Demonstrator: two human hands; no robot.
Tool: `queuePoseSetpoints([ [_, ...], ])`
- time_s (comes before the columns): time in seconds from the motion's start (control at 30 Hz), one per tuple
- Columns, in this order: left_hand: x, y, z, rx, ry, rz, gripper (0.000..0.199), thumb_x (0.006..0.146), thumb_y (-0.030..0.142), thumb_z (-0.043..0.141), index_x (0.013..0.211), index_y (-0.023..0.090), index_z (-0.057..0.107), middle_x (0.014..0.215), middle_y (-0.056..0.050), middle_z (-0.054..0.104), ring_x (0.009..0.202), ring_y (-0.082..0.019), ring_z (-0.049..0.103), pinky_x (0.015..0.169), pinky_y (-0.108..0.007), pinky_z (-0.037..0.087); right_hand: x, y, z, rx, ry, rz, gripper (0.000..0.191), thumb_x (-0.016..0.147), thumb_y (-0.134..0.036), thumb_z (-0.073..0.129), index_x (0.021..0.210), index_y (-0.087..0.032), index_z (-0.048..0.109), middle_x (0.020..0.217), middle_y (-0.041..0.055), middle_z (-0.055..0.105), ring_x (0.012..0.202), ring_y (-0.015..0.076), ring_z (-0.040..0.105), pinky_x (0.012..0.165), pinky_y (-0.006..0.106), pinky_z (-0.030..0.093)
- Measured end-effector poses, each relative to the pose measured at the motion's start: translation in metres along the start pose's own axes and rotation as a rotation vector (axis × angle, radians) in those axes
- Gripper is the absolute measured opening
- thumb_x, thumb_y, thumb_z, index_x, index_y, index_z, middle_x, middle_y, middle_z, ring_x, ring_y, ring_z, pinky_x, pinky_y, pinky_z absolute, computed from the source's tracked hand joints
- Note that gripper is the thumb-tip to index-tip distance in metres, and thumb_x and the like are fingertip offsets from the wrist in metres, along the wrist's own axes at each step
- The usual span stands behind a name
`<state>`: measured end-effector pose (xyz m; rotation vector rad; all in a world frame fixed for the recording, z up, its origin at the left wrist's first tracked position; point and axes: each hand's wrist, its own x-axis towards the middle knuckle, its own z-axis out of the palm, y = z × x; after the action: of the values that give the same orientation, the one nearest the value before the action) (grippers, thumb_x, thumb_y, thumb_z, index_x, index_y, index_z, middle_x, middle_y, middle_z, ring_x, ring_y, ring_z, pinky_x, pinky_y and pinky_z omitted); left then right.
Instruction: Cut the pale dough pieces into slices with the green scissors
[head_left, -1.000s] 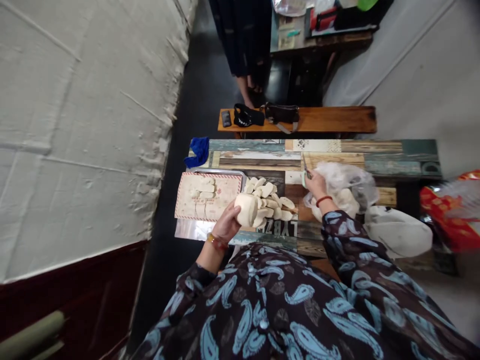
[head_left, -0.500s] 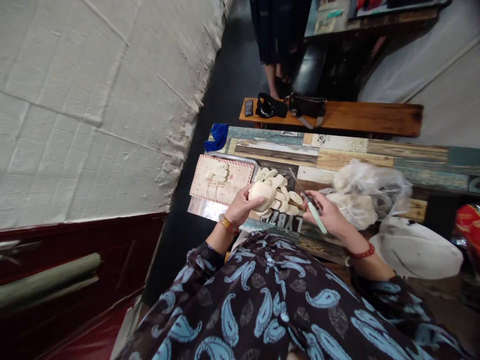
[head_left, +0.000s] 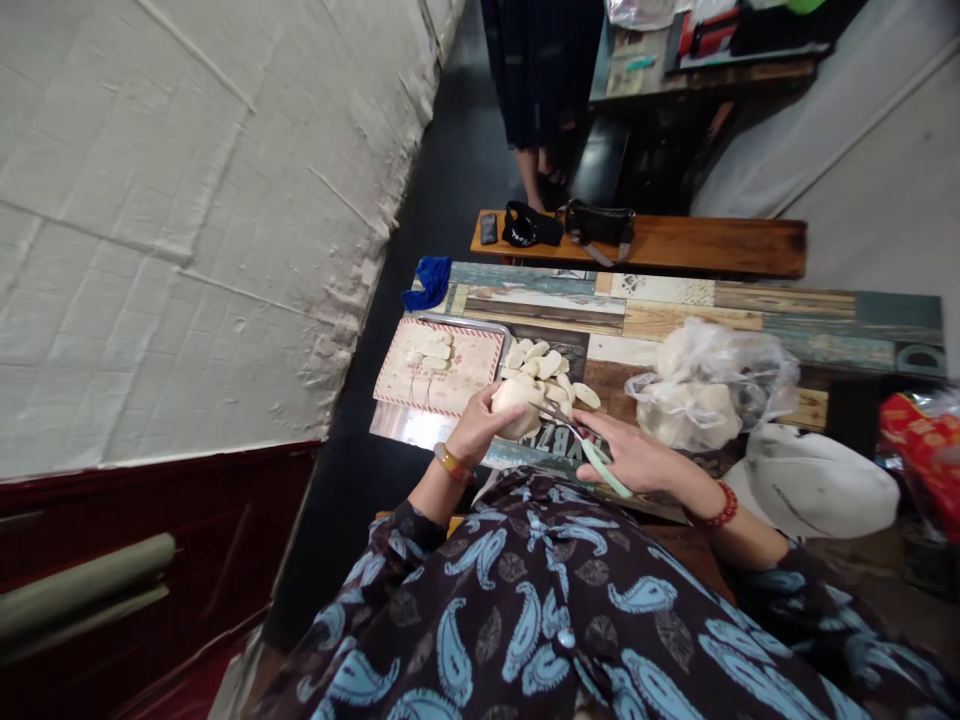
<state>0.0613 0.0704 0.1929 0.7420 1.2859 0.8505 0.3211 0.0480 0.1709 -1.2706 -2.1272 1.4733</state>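
Holding a big, round, cream-coloured lump [head_left: 514,405] and a metal cutting tool with a pale green handle [head_left: 602,466]

We see the left hand [head_left: 476,425] curled around the lump, over the near side of the long table of mixed wood-look planks [head_left: 810,340]. The right hand [head_left: 634,455] grips the tool, and the blade meets the lump; how deep, we cannot tell. Behind it lies a heap of flat, oval, cream slices [head_left: 553,366].

On the left, a few more slices [head_left: 437,352] lie on a pink board with striped edges [head_left: 472,385], over a silver tray [head_left: 496,327]. A crumpled blue cloth [head_left: 431,283] sits in the far left corner. On the right we spot a see-through plastic bag of pale lumps [head_left: 705,390], a white cap [head_left: 817,485] and a shiny red bag [head_left: 921,450].

Past the table, a long orange-brown bench [head_left: 720,243] holds a black cap [head_left: 532,228] and a black strap bag [head_left: 602,223]. Beyond it stands a person in a dark skirt [head_left: 540,80].
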Motion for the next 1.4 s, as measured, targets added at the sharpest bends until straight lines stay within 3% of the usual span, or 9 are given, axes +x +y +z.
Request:
queuePoseSetpoints([
  [0.43,-0.002,-0.007,-0.01,0.018,-0.009,-0.008,0.05,0.06,0.035,0.088,0.103,0.013,0.07,0.096,-0.006,0.071,0.087,-0.018,0.062,0.08,-0.027,0.049,0.01,-0.002,0.016,0.018,-0.011,0.019,0.081,0.071,-0.049,0.078,0.142,-0.02,0.055,0.125,0.0139,0.068,0.108,0.0326,0.067,0.096,0.045,0.054],
  [0.73,0.002,-0.01,-0.018,0.025,-0.029,-0.041,0.055,0.059,0.038,0.088,0.104,0.013,0.069,0.096,-0.006,0.071,0.085,-0.016,0.062,0.079,-0.026,0.049,0.015,-0.006,0.017,0.027,-0.134,0.042,0.088,0.074,-0.055,0.074,0.147,-0.013,0.047,0.139,0.0189,0.059,0.119,0.0356,0.062,0.102,0.048,0.05],
  [1.03,0.006,-0.007,-0.022,0.045,-0.056,-0.064,0.054,0.059,0.038,0.088,0.103,0.012,0.069,0.095,-0.006,0.071,0.084,-0.016,0.062,0.079,-0.026,0.049,0.021,-0.008,0.023,0.031,-0.11,0.045,0.08,0.076,-0.054,0.073,0.142,-0.014,0.053,0.128,0.0172,0.066,0.114,0.0351,0.064,0.099,0.047,0.05],
  [1.27,0.012,-0.015,-0.029,0.026,-0.07,-0.103,0.054,0.062,0.038,0.086,0.105,0.012,0.067,0.096,-0.007,0.072,0.085,-0.017,0.065,0.079,-0.027,0.051,0.025,-0.006,0.028,0.101,-0.065,0.021,0.059,0.08,-0.049,0.071,0.129,-0.017,0.064,0.116,0.0127,0.073,0.101,0.0303,0.069,0.088,0.04,0.054],
  [1.4,0.016,-0.018,-0.03,0.011,-0.097,-0.126,0.055,0.063,0.038,0.086,0.107,0.011,0.066,0.098,-0.008,0.072,0.086,-0.017,0.066,0.08,-0.028,0.053,0.023,0.002,0.033,0.183,-0.009,0.056,0.053,0.081,-0.048,0.071,0.123,-0.016,0.069,0.117,0.0122,0.074,0.103,0.0309,0.069,0.091,0.04,0.053],
])
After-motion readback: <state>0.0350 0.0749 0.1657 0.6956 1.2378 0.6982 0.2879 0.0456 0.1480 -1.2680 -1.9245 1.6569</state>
